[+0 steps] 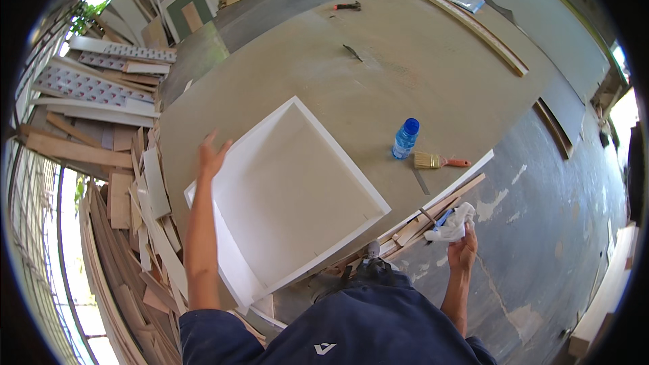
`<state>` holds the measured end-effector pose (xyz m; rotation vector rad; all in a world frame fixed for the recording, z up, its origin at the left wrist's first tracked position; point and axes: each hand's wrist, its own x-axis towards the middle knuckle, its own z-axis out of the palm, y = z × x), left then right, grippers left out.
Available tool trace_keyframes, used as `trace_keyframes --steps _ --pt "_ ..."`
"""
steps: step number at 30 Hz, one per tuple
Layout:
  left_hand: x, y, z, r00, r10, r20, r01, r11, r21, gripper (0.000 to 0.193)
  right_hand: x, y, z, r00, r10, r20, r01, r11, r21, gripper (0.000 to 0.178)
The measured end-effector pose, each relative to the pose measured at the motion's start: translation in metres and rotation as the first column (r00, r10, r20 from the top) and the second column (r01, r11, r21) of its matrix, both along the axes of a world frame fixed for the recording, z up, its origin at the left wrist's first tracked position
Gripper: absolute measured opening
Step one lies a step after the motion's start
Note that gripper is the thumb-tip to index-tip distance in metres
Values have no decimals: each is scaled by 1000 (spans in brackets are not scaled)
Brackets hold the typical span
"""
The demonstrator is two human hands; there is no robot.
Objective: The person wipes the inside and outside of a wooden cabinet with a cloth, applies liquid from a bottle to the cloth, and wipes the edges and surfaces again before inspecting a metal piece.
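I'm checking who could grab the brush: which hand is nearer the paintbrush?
Right. The right hand, holding a white rag, is just below the paintbrush; the left hand rests on the white box, far left.

The left hand covered part of the far left rim of the shallow white rectangular wooden box, whose near corner the person's dark blue clothing hid. The right hand concealed the lower part of the crumpled white cloth. Small dark tools far across the grey worktable were too small to identify.

Dark navy short-sleeved shirt, small white chest emblem; bare forearms.
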<state>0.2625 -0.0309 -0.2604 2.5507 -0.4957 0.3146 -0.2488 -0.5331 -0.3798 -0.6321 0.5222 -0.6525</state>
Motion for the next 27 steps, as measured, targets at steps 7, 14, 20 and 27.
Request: trace_keyframes --steps 7,14,20,27 --pt "-102 -279 -23 876 -467 -117 415 856 -308 84 -16 -23 -78 963 -135 232 73 964 257 40" --pt "-151 -417 -60 825 -344 -449 252 934 -252 128 -36 -4 -55 985 -66 160 46 991 124 38" --pt "-160 -437 -126 794 -261 -549 41 924 -380 115 -32 23 7 972 -173 -158 210 942 261 39" --pt "-164 -463 -140 884 -265 -386 55 878 -475 87 1 35 25 988 -114 -108 134 971 196 42"
